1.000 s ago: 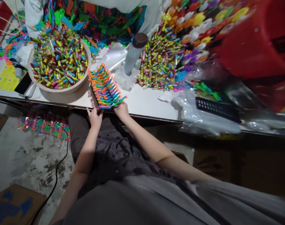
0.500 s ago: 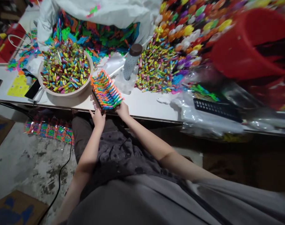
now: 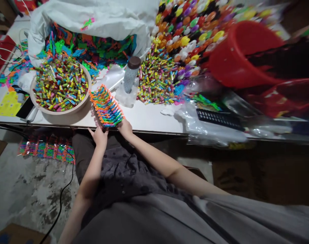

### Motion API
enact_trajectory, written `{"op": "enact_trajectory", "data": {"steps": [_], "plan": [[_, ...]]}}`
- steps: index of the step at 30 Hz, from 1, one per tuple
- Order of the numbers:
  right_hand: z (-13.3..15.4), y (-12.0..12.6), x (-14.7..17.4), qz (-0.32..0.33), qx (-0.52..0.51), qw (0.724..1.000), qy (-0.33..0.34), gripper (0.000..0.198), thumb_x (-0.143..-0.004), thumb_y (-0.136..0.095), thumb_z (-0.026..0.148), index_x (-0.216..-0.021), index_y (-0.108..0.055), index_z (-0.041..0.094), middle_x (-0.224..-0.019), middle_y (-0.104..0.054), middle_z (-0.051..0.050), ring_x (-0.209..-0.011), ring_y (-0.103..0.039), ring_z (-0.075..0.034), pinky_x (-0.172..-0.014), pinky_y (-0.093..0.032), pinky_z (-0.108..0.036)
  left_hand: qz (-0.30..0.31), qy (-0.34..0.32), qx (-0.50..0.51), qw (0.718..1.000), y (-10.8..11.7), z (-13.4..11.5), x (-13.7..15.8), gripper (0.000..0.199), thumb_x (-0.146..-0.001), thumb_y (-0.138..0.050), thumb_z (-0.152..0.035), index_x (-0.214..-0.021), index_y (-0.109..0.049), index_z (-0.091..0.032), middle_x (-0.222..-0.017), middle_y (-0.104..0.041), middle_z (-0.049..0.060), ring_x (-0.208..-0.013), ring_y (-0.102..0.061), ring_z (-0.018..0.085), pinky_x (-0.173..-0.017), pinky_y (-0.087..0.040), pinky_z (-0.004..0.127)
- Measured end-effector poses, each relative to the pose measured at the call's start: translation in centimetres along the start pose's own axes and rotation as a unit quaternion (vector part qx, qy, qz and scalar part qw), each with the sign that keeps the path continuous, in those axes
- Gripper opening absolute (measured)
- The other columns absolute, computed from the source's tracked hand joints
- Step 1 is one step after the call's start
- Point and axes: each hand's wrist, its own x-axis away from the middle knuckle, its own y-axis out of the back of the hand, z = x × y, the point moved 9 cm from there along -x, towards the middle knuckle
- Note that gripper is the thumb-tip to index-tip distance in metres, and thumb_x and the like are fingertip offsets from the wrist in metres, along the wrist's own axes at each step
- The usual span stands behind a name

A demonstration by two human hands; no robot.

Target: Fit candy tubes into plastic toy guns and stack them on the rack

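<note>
Between my two hands is a dark rack packed with rows of small plastic pieces [image 3: 107, 107] in orange, green, blue and pink. It lies slantwise at the table's front edge. My left hand [image 3: 99, 136] grips its near left end, with one finger sticking out to the left. My right hand [image 3: 125, 129] is closed around the near right corner. Both sets of fingertips are partly hidden by the rack. Left of the rack stands a round pale basin [image 3: 79, 109] heaped with small wrapped multicoloured pieces. A speckled bottle with a brown lid [image 3: 132, 75] stands behind it to the right.
A white sack [image 3: 111, 22] holding coloured plastic pieces lies at the back. Right of the bottle are piles of small wrapped pieces [image 3: 156, 78], balloon-like pieces [image 3: 187, 37], a red bucket [image 3: 225, 64] and a black perforated tray [image 3: 217, 118]. A phone [image 3: 25, 108] lies far left.
The view has swung, so the table and everything on it sit further left and slightly lower. Both hands stay on the rack, which has hardly moved against the table.
</note>
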Motion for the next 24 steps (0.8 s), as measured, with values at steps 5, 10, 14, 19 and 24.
{"op": "enact_trajectory", "data": {"steps": [5,10,14,19,24], "plan": [[0.3,1.1,-0.3,0.023,0.026,0.999,0.022,0.037,-0.078,-0.058,0.032,-0.114,-0.060,0.020,-0.104,-0.069,-0.009,-0.097,-0.064,-0.027,-0.067,-0.045,-0.026,-0.005,0.018,0.042,0.999,0.5,0.2,0.3,0.021,-0.084,-0.054,-0.039,-0.088,-0.062,-0.020,-0.086,-0.072,0.003,-0.092,-0.067,0.021,-0.118,-0.001,0.057],[0.3,1.0,0.3,0.005,0.040,0.999,0.027,0.035,-0.082,-0.056,0.033,-0.113,-0.060,0.019,-0.109,-0.067,-0.009,-0.099,-0.063,-0.027,-0.069,-0.045,-0.027,-0.009,0.019,0.041,0.999,0.5,0.1,0.7,0.018,-0.083,-0.056,-0.037,-0.084,-0.061,-0.020,-0.084,-0.072,0.002,-0.090,-0.067,0.021,-0.119,0.001,0.055],[0.0,0.2,0.6,0.001,0.048,0.999,0.011,0.034,-0.083,-0.055,0.031,-0.115,-0.059,0.018,-0.108,-0.067,-0.010,-0.098,-0.063,-0.025,-0.072,-0.046,-0.028,0.012,0.018,0.027,0.999,0.4,-0.3,0.6,0.013,-0.083,-0.056,-0.032,-0.083,-0.060,-0.020,-0.080,-0.071,0.001,-0.089,-0.067,0.020,-0.120,0.001,0.052],[0.8,0.6,-0.6,0.023,0.005,0.998,0.060,0.033,-0.081,-0.057,0.025,-0.112,-0.060,0.017,-0.111,-0.066,-0.011,-0.097,-0.063,-0.024,-0.074,-0.047,-0.027,0.013,0.033,0.039,0.999,0.7,-0.4,-0.6,0.016,-0.082,-0.056,-0.034,-0.087,-0.060,-0.019,-0.085,-0.071,0.004,-0.090,-0.067,0.021,-0.117,-0.003,0.057],[1.1,4.2,-3.8,0.071,-0.058,0.989,0.113,0.024,-0.081,-0.053,0.016,-0.102,-0.062,0.013,-0.099,-0.070,-0.009,-0.084,-0.064,-0.018,-0.081,-0.047,-0.030,0.012,0.041,0.106,0.993,0.7,-0.2,-1.5,0.018,-0.081,-0.058,-0.032,-0.094,-0.056,-0.020,-0.091,-0.072,0.005,-0.093,-0.066,0.022,-0.115,-0.015,0.058]]}}
